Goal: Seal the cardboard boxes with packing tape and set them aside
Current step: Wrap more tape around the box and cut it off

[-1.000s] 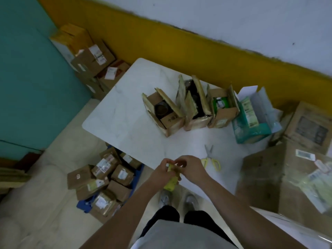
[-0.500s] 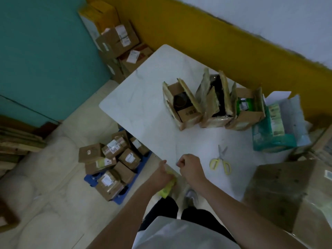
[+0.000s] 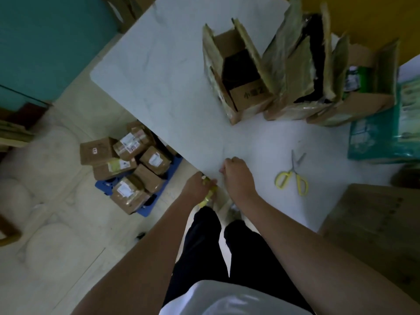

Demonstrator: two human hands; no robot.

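Gripping yellow tape roll [image 3: 208, 194] at near table [image 3: 159, 87] edge w/ left hand [image 3: 197, 185]; right hand [image 3: 236, 175] fisted just beside, can't tell if pinching tape end. Open boxes [image 3: 241, 87] well ahead-right, right hand nearer, long axis running away. Flap print: Chinese chars, blurred

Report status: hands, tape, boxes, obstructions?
Left hand grips the tape roll at the table edge; right hand fisted beside it, hold unclear. Three boxes open, unsealed. Scissors lie clear of both hands.
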